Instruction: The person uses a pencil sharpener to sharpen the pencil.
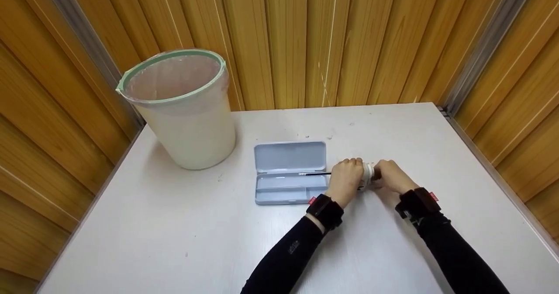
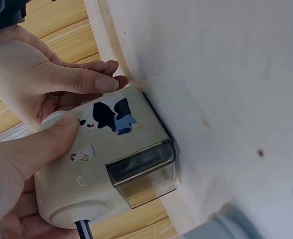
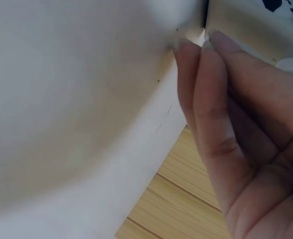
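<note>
Both hands are closing around a small cream pencil sharpener (image 2: 106, 164) that is resting on the white table (image 1: 174, 241). Fingers of the left hand (image 1: 345, 178) are wrapping its body and pinning it down, while the right hand (image 1: 391, 178) is curling its fingers against the far end; whether it is gripping a crank there cannot be told. A dark pencil (image 1: 316, 173) is sticking out of the sharpener on the left-hand side, reaching over an open pale-blue pencil case (image 1: 290, 171) just beside that hand. Well beyond the case, a bin (image 1: 183, 115) lined with a clear bag is standing.

Judging by its look, the sharpener is light, rigid plastic, smooth and likely to skid, so holding the broad body seems wiser than the clear shavings drawer (image 2: 141, 172).

Only the left wrist view is showing the cartoon print and that drawer; the head view is hiding them behind the hands. The right wrist view is giving mostly fingers (image 3: 221, 99) and table.
</note>
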The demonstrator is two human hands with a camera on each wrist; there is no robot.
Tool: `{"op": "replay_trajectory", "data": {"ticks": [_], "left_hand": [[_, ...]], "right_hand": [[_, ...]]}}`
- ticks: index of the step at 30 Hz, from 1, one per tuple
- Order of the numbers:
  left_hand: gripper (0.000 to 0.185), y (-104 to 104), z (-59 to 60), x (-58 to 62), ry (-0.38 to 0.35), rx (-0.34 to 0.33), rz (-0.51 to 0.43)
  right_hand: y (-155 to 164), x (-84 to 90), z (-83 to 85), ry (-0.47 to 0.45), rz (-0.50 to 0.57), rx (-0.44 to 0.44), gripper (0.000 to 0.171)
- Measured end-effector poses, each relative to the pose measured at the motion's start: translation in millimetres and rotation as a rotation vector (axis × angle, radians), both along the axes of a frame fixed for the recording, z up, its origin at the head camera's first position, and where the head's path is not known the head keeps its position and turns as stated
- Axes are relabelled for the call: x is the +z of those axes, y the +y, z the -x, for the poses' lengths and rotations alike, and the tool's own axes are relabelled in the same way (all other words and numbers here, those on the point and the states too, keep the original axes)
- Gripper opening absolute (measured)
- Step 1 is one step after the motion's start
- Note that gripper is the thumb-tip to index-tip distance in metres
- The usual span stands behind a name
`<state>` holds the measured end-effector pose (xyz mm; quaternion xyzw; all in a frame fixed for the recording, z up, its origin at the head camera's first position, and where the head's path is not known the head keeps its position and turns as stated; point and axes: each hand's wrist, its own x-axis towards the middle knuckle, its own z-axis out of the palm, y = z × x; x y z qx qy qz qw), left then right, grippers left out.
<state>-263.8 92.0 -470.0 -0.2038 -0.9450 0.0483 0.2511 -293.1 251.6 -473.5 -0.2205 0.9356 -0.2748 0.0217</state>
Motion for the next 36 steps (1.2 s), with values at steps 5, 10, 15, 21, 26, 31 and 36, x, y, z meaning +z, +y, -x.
{"op": "replay_trajectory", "data": {"ticks": [5, 10, 15, 21, 26, 31, 36], "left_hand": [[0.012, 1.4, -0.4, -0.4, -0.011, 0.000, 0.003], [0.012, 2.9, -0.9, -0.8, -0.002, -0.018, -0.015], [0.013, 5.5, -2.8, -1.9, -0.015, -0.017, -0.030], [0.013, 5.7, -2.1, -0.3, -0.018, 0.016, -0.023], [0.014, 5.0, -2.0, 0.8, -0.020, 0.012, -0.019], [0.013, 3.4, -1.1, 0.5, -0.026, 0.006, -0.026], [0.012, 4.1, -2.2, 0.4, -0.029, 0.011, -0.018]], "right_hand": [[3.3, 0.0, -5.4, -0.053, 0.014, 0.006, 0.008], [4.9, -0.1, -8.5, -0.018, 0.002, 0.004, 0.010], [5.7, 0.4, -13.6, -0.031, 0.003, 0.010, 0.009], [2.4, 6.2, -20.1, -0.044, 0.004, 0.025, 0.007], [1.2, 10.3, -25.6, -0.033, -0.022, 0.027, 0.008], [2.6, 19.2, -32.2, -0.036, -0.010, 0.060, 0.009], [8.9, 35.4, -43.1, 0.019, 0.004, 0.073, 0.008]]}}
